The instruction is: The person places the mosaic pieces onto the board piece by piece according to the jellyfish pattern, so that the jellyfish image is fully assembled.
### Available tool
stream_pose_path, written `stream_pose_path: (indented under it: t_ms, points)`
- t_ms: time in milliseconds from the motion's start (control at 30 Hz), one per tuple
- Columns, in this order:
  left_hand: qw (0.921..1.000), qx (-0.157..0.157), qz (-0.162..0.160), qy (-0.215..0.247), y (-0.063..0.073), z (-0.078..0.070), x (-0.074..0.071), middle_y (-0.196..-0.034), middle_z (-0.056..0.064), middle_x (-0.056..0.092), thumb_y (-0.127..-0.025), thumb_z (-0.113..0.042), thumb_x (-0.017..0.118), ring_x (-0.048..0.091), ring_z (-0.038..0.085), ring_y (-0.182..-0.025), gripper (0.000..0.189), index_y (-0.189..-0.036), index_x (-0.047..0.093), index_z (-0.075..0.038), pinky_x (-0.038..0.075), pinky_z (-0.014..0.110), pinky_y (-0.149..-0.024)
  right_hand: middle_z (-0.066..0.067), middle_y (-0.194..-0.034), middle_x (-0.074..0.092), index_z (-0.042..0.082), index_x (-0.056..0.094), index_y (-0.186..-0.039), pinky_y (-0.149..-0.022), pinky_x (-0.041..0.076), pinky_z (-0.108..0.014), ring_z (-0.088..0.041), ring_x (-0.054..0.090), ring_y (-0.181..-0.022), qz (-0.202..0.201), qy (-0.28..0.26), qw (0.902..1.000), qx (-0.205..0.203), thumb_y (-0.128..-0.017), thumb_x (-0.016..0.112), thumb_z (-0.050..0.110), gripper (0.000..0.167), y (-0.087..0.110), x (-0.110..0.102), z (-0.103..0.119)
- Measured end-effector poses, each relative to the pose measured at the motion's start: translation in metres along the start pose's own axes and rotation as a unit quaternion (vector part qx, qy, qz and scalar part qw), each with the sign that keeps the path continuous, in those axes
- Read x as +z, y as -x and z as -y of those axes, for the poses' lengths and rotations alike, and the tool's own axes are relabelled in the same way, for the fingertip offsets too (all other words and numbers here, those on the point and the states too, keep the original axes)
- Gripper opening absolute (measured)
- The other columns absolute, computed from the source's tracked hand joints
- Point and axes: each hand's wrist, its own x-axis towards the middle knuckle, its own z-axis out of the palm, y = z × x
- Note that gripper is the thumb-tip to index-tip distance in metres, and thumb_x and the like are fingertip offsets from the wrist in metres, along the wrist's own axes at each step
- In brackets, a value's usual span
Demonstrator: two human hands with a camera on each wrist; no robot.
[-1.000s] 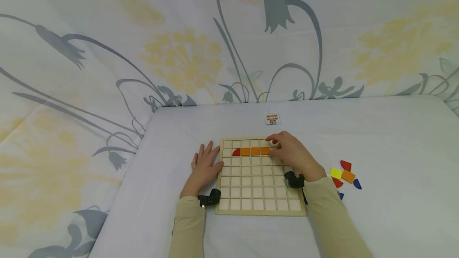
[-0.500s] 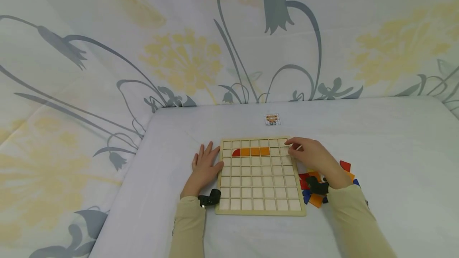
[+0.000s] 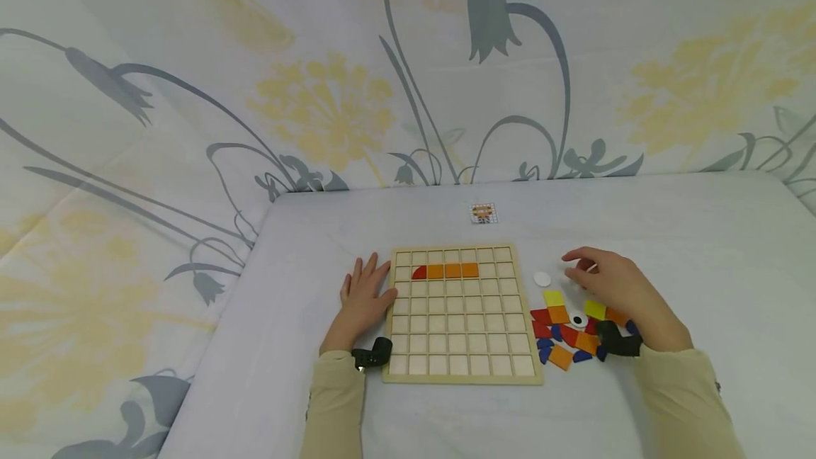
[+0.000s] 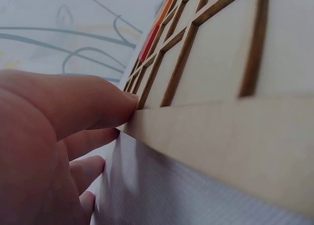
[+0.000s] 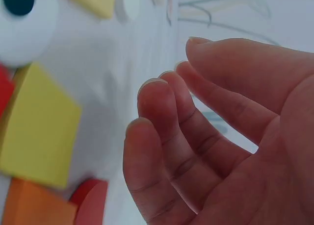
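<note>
A wooden grid board [image 3: 462,378] lies on the white cloth. In its second row sit a red quarter-round tile [image 3: 419,273] and three orange square tiles [image 3: 452,271] side by side. My left hand [image 3: 363,296] rests at the board's left edge, fingers spread, the thumb [image 4: 115,105] touching the frame in the left wrist view. Off to the right, my right hand [image 3: 608,278] hovers above the far side of the loose tile pile. Its fingers [image 5: 157,102] are loosely bent and hold nothing. A yellow tile [image 5: 41,127] shows below them in the right wrist view.
Right of the board lies a pile of red, blue, yellow and orange tiles [image 3: 561,357]. Among them is a white disc with a black centre [image 3: 578,320]; a plain white disc [image 3: 542,279] lies behind. A small pattern card [image 3: 484,213] lies beyond the board.
My right hand has moved right, from over the board's upper rows to beyond the tile pile, uncovering the tiles and white discs. The left hand has stayed in place.
</note>
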Motion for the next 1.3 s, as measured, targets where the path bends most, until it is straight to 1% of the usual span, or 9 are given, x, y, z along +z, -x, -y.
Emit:
stream_pose_path:
  t_ms: [100, 267, 367, 500, 667, 833, 967, 1100, 1300]
  points:
    - [1.0000, 0.002, 0.001, -0.002, -0.001, 0.000, 0.000, -0.148, 0.009, 0.013, -0.089, -0.028, 0.049, -0.003, 0.029, -0.135, 0.053, -0.138, 0.036, -0.012, -0.001, 0.050, -0.102, -0.016, -0.099, 0.054, 0.005, 0.054, -0.117, -0.064, 0.047, -0.034, -0.026, 0.050, -0.081, 0.006, -0.007, 0.9998, 0.019, -0.088, 0.054, 0.029, 0.038, 0.002, -0.003, -0.012]
    - [1.0000, -0.002, 0.000, -0.002, 0.000, 0.000, 0.001, -0.148, 0.009, 0.013, -0.089, -0.027, 0.050, -0.003, 0.029, -0.135, 0.053, -0.138, 0.036, -0.012, -0.001, 0.050, -0.102, -0.016, -0.095, 0.054, 0.004, 0.052, -0.117, -0.058, 0.044, -0.028, -0.020, 0.049, -0.071, 0.010, -0.007, 0.9992, 0.038, -0.089, 0.053, 0.030, 0.039, 0.002, -0.008, -0.029]
    - [1.0000, -0.001, 0.001, 0.001, 0.001, 0.001, 0.000, -0.148, 0.009, 0.013, -0.089, -0.027, 0.050, -0.003, 0.029, -0.135, 0.053, -0.138, 0.035, -0.012, -0.002, 0.050, -0.102, -0.015, -0.093, 0.054, 0.002, 0.052, -0.117, -0.059, 0.044, -0.030, -0.021, 0.049, -0.072, 0.014, -0.003, 0.9988, 0.047, -0.088, 0.054, 0.030, 0.040, 0.002, -0.010, -0.036]
    - [1.0000, 0.001, -0.001, 0.002, 0.001, 0.001, 0.000, -0.148, 0.008, 0.013, -0.089, -0.028, 0.049, -0.003, 0.029, -0.135, 0.053, -0.138, 0.035, -0.012, -0.002, 0.050, -0.102, -0.014, -0.090, 0.054, 0.001, 0.053, -0.116, -0.062, 0.044, -0.035, -0.023, 0.048, -0.075, 0.022, 0.007, 0.9987, 0.044, -0.086, 0.056, 0.031, 0.042, 0.004, -0.012, -0.042]
    - [1.0000, 0.000, -0.001, 0.001, 0.002, 0.001, 0.000, -0.148, 0.008, 0.013, -0.090, -0.028, 0.049, -0.003, 0.029, -0.135, 0.053, -0.138, 0.035, -0.012, -0.002, 0.050, -0.102, -0.007, -0.079, 0.051, 0.000, 0.053, -0.114, -0.059, 0.039, -0.030, -0.021, 0.045, -0.072, 0.047, 0.020, 0.9977, 0.045, -0.084, 0.058, 0.038, 0.049, 0.007, -0.016, -0.052]
    - [1.0000, 0.005, -0.001, 0.001, 0.001, 0.000, 0.000, -0.148, 0.008, 0.013, -0.090, -0.028, 0.049, -0.003, 0.029, -0.135, 0.053, -0.138, 0.035, -0.012, -0.001, 0.049, -0.102, -0.005, -0.079, 0.052, 0.000, 0.053, -0.108, -0.058, 0.040, -0.029, -0.021, 0.046, -0.073, 0.071, 0.017, 0.9959, 0.054, -0.080, 0.059, 0.046, 0.054, 0.009, -0.019, -0.062]
    - [1.0000, 0.007, -0.002, -0.004, 0.000, 0.001, 0.001, -0.148, 0.008, 0.013, -0.090, -0.029, 0.049, -0.003, 0.028, -0.135, 0.053, -0.138, 0.035, -0.012, -0.001, 0.049, -0.102, -0.006, -0.078, 0.052, 0.002, 0.053, -0.101, -0.057, 0.039, -0.029, -0.021, 0.046, -0.071, 0.087, 0.022, 0.9941, 0.061, -0.076, 0.062, 0.051, 0.056, 0.009, -0.018, -0.066]
    - [1.0000, 0.006, -0.003, -0.006, -0.001, 0.002, 0.002, -0.148, 0.008, 0.013, -0.090, -0.029, 0.049, -0.003, 0.028, -0.135, 0.053, -0.138, 0.035, -0.012, -0.001, 0.050, -0.102, -0.006, -0.078, 0.052, 0.002, 0.054, -0.098, -0.056, 0.040, -0.029, -0.020, 0.046, -0.069, 0.091, 0.038, 0.9934, 0.059, -0.073, 0.064, 0.051, 0.056, 0.008, -0.016, -0.065]
    - [1.0000, 0.006, -0.003, -0.003, 0.000, 0.002, 0.001, -0.148, 0.008, 0.013, -0.090, -0.028, 0.050, -0.003, 0.029, -0.135, 0.053, -0.138, 0.036, -0.012, -0.001, 0.050, -0.102, -0.007, -0.077, 0.052, 0.001, 0.052, -0.096, -0.058, 0.042, -0.031, -0.021, 0.047, -0.069, 0.093, 0.048, 0.9925, 0.064, -0.077, 0.063, 0.046, 0.050, 0.008, -0.016, -0.056]
